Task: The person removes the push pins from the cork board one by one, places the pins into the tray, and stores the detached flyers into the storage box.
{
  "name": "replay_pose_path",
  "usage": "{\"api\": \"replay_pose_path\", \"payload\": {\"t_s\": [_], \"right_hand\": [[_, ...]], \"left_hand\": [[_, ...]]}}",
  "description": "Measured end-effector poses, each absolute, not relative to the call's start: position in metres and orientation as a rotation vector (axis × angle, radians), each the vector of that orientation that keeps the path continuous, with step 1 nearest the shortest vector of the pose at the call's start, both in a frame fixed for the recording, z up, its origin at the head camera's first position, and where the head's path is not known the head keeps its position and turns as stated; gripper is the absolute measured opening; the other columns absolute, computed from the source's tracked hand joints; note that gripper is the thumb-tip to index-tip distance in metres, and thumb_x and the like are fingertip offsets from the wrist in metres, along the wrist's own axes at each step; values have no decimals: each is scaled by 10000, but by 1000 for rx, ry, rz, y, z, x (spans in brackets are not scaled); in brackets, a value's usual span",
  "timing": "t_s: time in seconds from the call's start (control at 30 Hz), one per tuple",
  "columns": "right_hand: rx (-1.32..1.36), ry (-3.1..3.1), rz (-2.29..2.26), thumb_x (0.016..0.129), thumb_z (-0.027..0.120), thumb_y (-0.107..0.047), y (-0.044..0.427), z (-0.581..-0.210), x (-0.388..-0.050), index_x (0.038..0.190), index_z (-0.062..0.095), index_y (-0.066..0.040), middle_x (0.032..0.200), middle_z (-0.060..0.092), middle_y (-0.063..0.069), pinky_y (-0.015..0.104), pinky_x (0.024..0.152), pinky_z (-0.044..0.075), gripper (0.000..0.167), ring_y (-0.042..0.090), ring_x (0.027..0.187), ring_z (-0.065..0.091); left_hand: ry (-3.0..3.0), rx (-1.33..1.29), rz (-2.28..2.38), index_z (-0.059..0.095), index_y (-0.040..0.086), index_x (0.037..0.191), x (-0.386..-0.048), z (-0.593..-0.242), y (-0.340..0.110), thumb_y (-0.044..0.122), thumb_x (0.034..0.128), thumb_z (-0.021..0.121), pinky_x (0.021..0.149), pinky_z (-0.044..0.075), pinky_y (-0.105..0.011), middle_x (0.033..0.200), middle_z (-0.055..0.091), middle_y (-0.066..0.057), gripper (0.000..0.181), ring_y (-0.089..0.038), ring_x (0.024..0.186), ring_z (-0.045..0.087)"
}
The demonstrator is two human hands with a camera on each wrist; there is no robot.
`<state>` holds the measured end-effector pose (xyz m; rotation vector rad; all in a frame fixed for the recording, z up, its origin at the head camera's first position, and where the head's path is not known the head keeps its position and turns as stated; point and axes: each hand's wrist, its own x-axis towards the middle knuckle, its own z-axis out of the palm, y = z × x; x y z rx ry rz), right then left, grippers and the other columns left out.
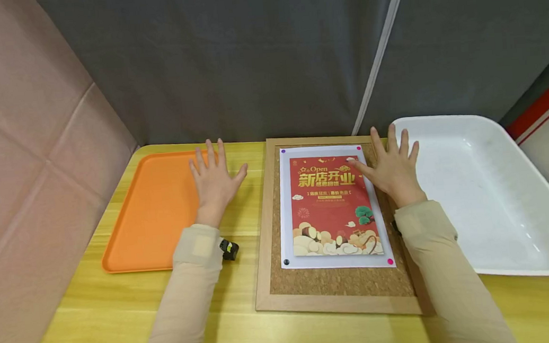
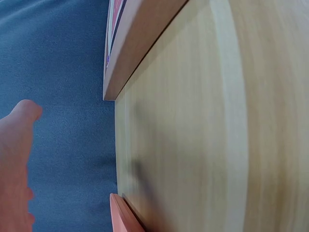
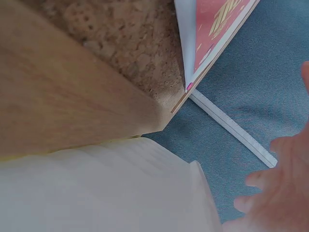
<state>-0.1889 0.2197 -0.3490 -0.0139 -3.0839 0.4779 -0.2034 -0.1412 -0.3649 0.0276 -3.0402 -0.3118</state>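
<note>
My left hand (image 1: 215, 183) is held with fingers spread over the right side of an orange tray (image 1: 158, 211), holding nothing. My right hand (image 1: 394, 168) has its fingers spread too, between the framed cork board (image 1: 340, 284) and the white tray (image 1: 491, 193). Its thumb overlaps the edge of a red poster (image 1: 330, 210) on a white sheet, which has a pin at each corner. In the left wrist view the left hand (image 2: 14, 169) appears against dark cloth, above the table surface. The right wrist view shows the right hand (image 3: 280, 188) empty beside the board's corner.
A yellow wood-grain table (image 1: 98, 322) lies under everything. Dark grey cloth (image 1: 247, 56) hangs behind it, and a pinkish padded wall (image 1: 29, 156) stands at the left. A small black object (image 1: 229, 249) shows beside the left wrist.
</note>
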Motion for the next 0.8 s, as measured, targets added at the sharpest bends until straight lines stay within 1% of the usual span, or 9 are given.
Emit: {"api": "replay_pose_path", "payload": {"t_s": [0.17,0.33,0.67,0.8], "right_hand": [[-13,-3087,492,882,447,-631,220,-350,-188,1545,3,-138,1575,-113,269,689,1104,-92,939,517,1429,-115],[-8,-3085,499,881,434,-647,221,-350,-188,1544,-5,-133,1575,-119,266,684,1108,-90,947,515,1430,-115],[40,-3068,567,894,461,-611,212,-347,-188,1545,15,-113,1578,-75,275,665,1126,-70,934,509,1436,-101],[81,-3082,514,909,494,-548,203,-346,-189,1544,35,-95,1577,-27,285,650,1144,-13,905,511,1439,-54]], "left_hand": [[-3051,33,-314,-23,139,1548,-203,-366,-143,631,935,363,1175,2,-596,1617,-62,-143,876,-411,1477,-78],[-3043,27,-305,-20,135,1548,-203,-366,-145,614,943,366,1174,25,-599,1618,-37,-149,862,-418,1477,-48],[-3029,-18,-393,18,126,1549,-204,-358,-144,536,968,390,1178,37,-588,1620,17,-146,802,-421,1478,-11],[-3023,-59,-434,39,123,1549,-206,-355,-143,485,983,399,1182,66,-575,1619,48,-143,762,-414,1479,26]]}}
